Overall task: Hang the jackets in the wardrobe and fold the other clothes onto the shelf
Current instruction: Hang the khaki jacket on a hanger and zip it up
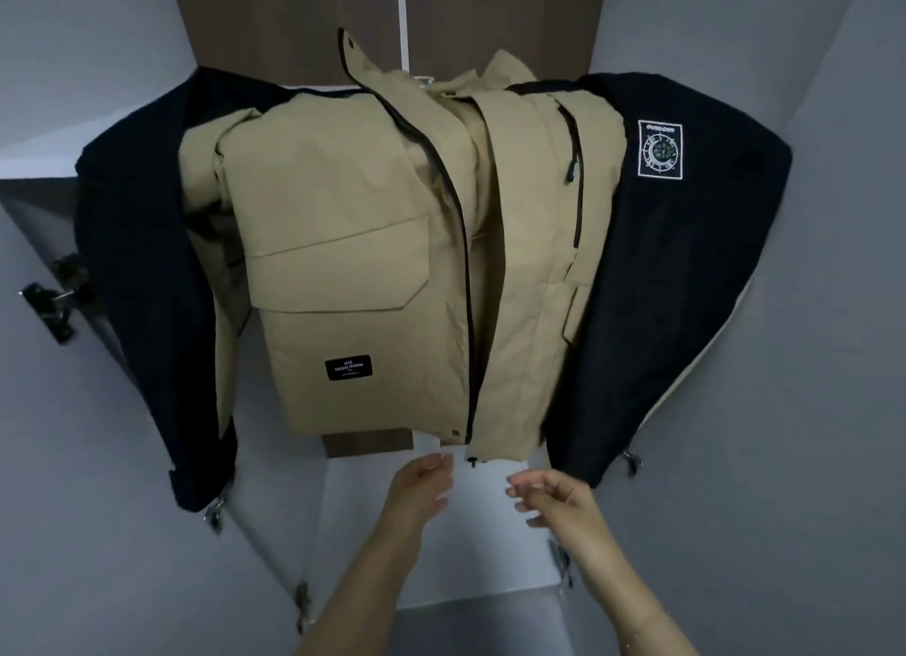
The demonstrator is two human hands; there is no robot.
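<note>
A beige jacket with dark navy sleeves hangs in front of me inside the wardrobe, its front zip partly undone and a white hanger hook showing at the collar. The right sleeve carries a white square badge. My left hand reaches up just below the hem, fingers relaxed, touching nothing that I can tell. My right hand hovers a little lower to the right, fingers loosely spread and empty. A small zip pull dangles between the hands.
The wardrobe's grey doors stand open on both sides, the left door with a black hinge. A white shelf surface lies below the jacket. Brown back panels rise behind it.
</note>
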